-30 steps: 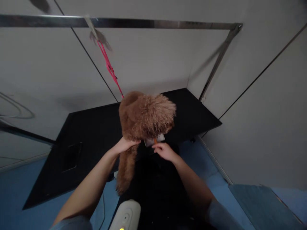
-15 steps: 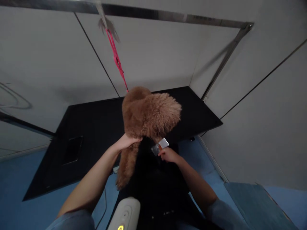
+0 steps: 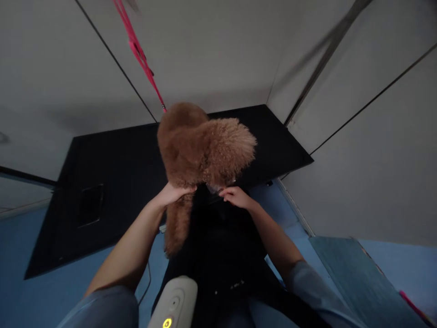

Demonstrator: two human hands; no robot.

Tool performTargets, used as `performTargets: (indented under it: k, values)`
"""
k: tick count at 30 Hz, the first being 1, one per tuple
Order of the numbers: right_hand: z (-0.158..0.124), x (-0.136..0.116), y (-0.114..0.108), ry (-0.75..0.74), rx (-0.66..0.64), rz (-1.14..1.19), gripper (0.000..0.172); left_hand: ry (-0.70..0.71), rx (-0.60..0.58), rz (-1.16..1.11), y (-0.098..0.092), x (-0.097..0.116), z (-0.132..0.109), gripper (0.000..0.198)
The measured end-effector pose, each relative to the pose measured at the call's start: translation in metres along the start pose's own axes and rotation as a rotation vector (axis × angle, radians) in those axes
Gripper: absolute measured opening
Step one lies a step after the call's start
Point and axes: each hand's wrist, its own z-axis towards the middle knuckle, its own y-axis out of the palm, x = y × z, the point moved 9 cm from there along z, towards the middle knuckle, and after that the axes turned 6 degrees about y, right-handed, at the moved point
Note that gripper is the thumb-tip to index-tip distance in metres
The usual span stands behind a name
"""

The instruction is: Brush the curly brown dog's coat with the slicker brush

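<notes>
A brown, curly-coated dog (image 3: 186, 141) is at the near edge of the black table (image 3: 119, 173), its fluffy end toward the right. My left hand (image 3: 174, 193) is closed against its underside, at the top of a furry leg (image 3: 179, 223) that hangs toward me. In my right hand (image 3: 236, 197) is what looks like a slicker brush (image 3: 215, 187), pinched by the handle. Its head is against the curly fur below the fluffy part and is partly hidden there.
A pink leash (image 3: 139, 54) runs from above down to behind the dog. On the table's left part lies a dark, flat rectangular object (image 3: 91, 205). A pale device with a yellow light (image 3: 175, 300) is close below me. A metal post (image 3: 321, 68) stands at the right by the wall.
My right hand has raised the slicker brush from below the dog into its curly fur. My left hand keeps its hold. The whole view has tilted down, with the overhead bar gone from sight.
</notes>
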Motion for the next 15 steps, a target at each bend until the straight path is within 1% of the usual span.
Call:
performTargets:
  k: [1,3,4,5,6,8,10,12,14,15]
  values:
    - [-0.001,0.004,-0.001,0.037,-0.012,-0.021,0.029,-0.006,0.001,0.001,0.000,0.000,0.000,0.080]
    - [-0.007,0.015,0.001,0.108,-0.082,-0.095,0.023,-0.020,0.000,-0.004,-0.001,-0.001,0.002,0.081]
    - [-0.010,0.019,-0.001,0.122,-0.096,-0.122,0.020,-0.024,0.001,-0.010,-0.002,-0.001,0.002,0.082]
    - [-0.011,0.019,-0.005,0.118,-0.075,-0.136,0.020,-0.026,0.000,-0.019,-0.001,-0.001,0.003,0.082]
    - [-0.009,0.016,-0.012,0.101,-0.013,-0.138,0.021,-0.025,-0.002,-0.029,0.000,0.000,0.005,0.083]
    - [0.003,0.002,-0.028,0.058,0.155,-0.131,0.026,-0.015,-0.003,-0.051,0.005,0.001,0.008,0.083]
    - [0.025,-0.019,-0.036,0.016,0.276,-0.136,0.026,-0.004,-0.016,-0.077,0.011,0.002,0.010,0.081]
    - [0.047,-0.040,-0.032,-0.015,0.315,-0.145,0.025,-0.008,-0.044,-0.091,0.016,0.003,0.012,0.076]
    - [0.059,-0.056,-0.018,-0.041,0.296,-0.146,0.024,-0.011,-0.064,-0.089,0.017,0.003,0.015,0.071]
    - [0.060,-0.061,-0.008,-0.054,0.284,-0.144,0.022,-0.006,-0.052,-0.088,0.015,0.003,0.017,0.070]
